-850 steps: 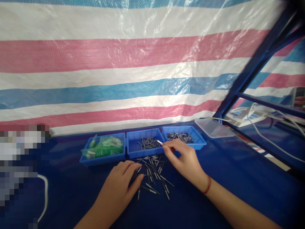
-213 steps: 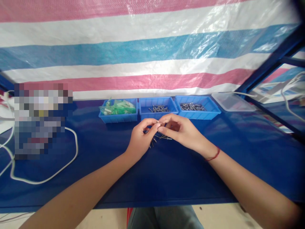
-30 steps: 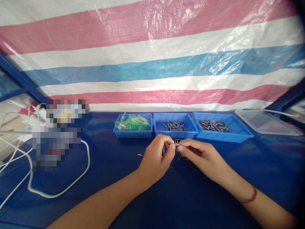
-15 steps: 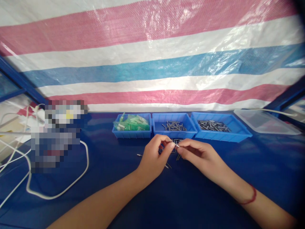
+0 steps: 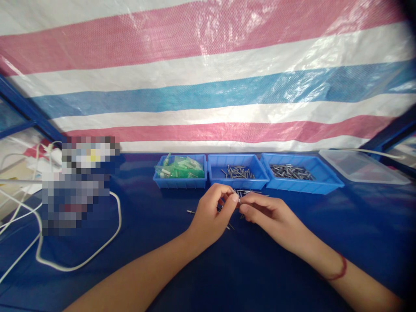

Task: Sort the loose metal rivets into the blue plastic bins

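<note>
My left hand (image 5: 212,216) and my right hand (image 5: 268,215) meet fingertip to fingertip over the blue table (image 5: 208,268), both pinched on one small metal pin (image 5: 238,199). Under and behind the fingers lies a loose pile of metal pins (image 5: 247,192); a single pin (image 5: 190,212) lies apart to the left. Behind the hands stand three blue trays: the left tray (image 5: 180,182) holds green plastic bags, the middle tray (image 5: 238,182) a few pins, the right tray (image 5: 302,185) many pins.
A clear plastic lid (image 5: 360,167) lies at the back right. A white cable (image 5: 78,260) loops on the left by a blurred-out patch. A striped tarp (image 5: 208,78) hangs behind the trays, with blue frame bars (image 5: 26,112) at both sides.
Over the last second both hands stay pinched together on the pin; the right hand has shifted slightly down and left. Earlier, the pile on the table was larger.
</note>
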Available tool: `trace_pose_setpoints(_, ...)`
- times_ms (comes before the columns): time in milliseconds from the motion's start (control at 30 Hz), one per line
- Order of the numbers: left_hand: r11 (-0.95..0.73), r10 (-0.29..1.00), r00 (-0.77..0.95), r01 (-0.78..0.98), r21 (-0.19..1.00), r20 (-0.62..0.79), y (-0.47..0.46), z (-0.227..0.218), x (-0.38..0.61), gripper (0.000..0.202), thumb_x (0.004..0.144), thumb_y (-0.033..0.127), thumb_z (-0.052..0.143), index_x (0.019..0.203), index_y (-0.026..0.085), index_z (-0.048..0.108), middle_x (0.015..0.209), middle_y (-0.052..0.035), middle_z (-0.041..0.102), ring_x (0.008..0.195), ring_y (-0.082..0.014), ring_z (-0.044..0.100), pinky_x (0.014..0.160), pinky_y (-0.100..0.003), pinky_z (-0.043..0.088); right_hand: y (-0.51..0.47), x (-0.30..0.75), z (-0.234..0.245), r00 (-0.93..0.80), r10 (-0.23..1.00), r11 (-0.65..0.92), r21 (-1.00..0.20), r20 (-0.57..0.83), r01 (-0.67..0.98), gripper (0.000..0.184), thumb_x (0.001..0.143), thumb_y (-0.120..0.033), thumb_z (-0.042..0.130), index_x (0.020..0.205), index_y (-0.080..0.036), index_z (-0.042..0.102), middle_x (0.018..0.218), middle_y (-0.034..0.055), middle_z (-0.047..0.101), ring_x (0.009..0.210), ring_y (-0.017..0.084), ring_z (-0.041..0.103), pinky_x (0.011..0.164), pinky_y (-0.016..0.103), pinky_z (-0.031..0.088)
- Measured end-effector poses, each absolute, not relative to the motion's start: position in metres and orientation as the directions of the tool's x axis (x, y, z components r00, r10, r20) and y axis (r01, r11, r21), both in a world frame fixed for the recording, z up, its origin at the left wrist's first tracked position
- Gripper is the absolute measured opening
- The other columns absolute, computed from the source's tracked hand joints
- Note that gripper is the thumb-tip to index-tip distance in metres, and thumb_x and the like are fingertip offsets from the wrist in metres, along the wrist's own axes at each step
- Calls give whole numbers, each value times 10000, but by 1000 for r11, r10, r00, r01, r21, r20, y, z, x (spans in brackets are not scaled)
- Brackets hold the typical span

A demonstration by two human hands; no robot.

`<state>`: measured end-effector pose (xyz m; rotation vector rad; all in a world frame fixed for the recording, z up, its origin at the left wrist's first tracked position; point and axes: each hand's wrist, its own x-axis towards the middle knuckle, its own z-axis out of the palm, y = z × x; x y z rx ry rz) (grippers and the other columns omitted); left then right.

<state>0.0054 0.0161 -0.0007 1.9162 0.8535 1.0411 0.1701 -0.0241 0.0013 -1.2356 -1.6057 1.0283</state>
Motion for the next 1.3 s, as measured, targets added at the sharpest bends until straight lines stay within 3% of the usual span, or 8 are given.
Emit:
trace_pose_setpoints(400, -478, 824, 439, 202, 855, 357, 16, -1, 5, 129, 930, 240, 452, 912, 172, 561, 882, -28, 589, 805, -137, 556, 731, -246, 434, -22, 168, -4, -59, 991, 131, -962, 120, 240, 230, 813, -418, 610, 769, -192, 613, 724, 11, 606, 645, 140, 539, 572, 255, 445)
trace_pose_setpoints(567, -506, 812, 447, 221, 834, 375, 15, 0, 5, 112, 921, 230, 464, 926, 180, 565, 892, -32, 607, 809, -143, 567, 739, -255, 446, -22, 171, -4, -4, 990, 141, -965, 144, 219, 208, 818, -410, 621, 840, -202, 621, 714, 13, 610, 659, 151, 556, 559, 258, 461)
trace_pose_setpoints(800, -582, 775, 489, 309, 752, 400, 15, -2, 5, 135, 918, 205, 461, 989, 168, 570, 939, -49, 617, 885, -162, 569, 823, -298, 432, -20, 181, 5, 50, 970, 205, -909, 239, 362, 234, 851, -431, 578, 832, -204, 633, 744, 24, 634, 666, 155, 572, 594, 265, 478)
trace_pose_setpoints(933, -664, 732, 543, 438, 605, 411, 13, -3, 4, 335, 886, 206, 500, 1220, 174, 507, 1083, -74, 617, 1042, -218, 534, 907, -379, 383, -16, 210, 15, 205, 885, 217, -760, 417, 612, 234, 864, -431, 548, 855, -216, 640, 858, 45, 659, 757, 194, 598, 685, 309, 468)
trace_pose_setpoints(1033, -699, 708, 602, 519, 492, 369, 10, -3, 3, 312, 896, 242, 488, 1200, 213, 553, 1152, -70, 605, 1090, -238, 507, 902, -407, 359, -13, 241, 19, 327, 772, 22, -538, 544, 843, 213, 861, -407, 541, 871, -219, 640, 807, 64, 655, 691, 220, 581, 652, 343, 429)
trace_pose_setpoints(1167, -727, 681, 658, 559, 399, 320, 9, -5, 2, 256, 890, 299, 514, 1120, 242, 613, 1162, -50, 610, 1085, -243, 495, 862, -415, 343, -6, 273, 15, 322, 769, -184, -290, 552, 939, 246, 878, -406, 473, 849, -211, 621, 781, 114, 632, 734, 305, 599, 644, 400, 406)
trace_pose_setpoints(1300, -742, 664, 689, 562, 364, 291, 9, -8, 1, 242, 884, 343, 539, 1082, 239, 629, 1159, -32, 613, 1085, -242, 484, 840, -414, 335, -2, 279, 9, 210, 811, -106, -216, 546, 971, 270, 878, -433, 448, 899, -218, 611, 819, 125, 638, 758, 329, 599, 700, 442, 419)
